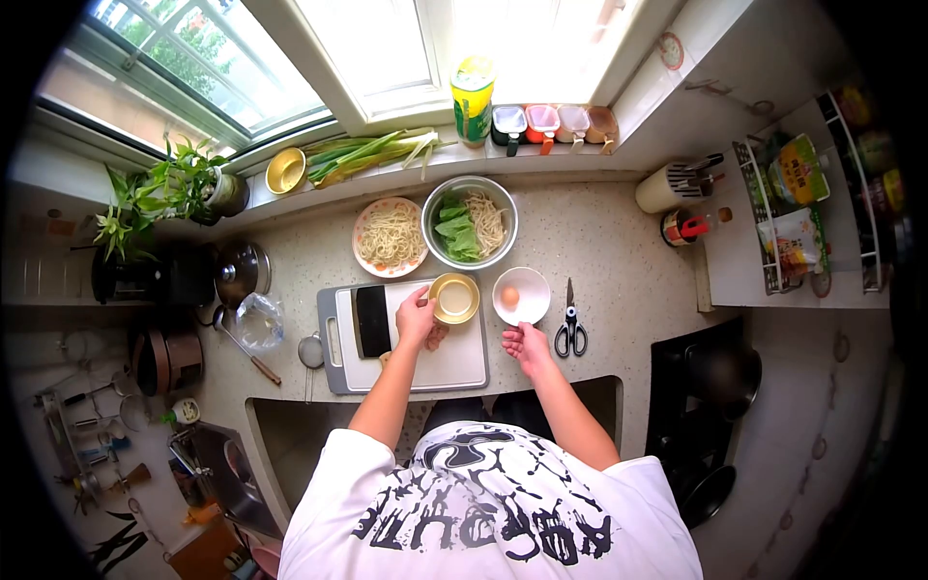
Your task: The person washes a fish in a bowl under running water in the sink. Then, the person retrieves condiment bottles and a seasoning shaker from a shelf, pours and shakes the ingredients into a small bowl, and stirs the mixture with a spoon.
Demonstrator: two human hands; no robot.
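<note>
My left hand (416,321) grips the left rim of a small gold bowl (455,319), which sits over the upper right of the cutting board (454,369). My right hand (527,348) has its fingers at the near rim of a white bowl (537,306) and seems to pinch it. A brown egg (509,296) lies inside that bowl. Beside my left hand, a dark-bladed cleaver (371,322) rests on the board; its handle is partly hidden by my forearm. Scissors (570,324) lie to the right of the white bowl.
Behind the board stand a plate of noodles (390,237) and a metal bowl (511,232) with greens and sprouts. A small strainer (310,351) and a ladle (246,348) lie left. Scallions (372,158) line the sill. A stove (691,406) is at right, a sink (232,474) at lower left.
</note>
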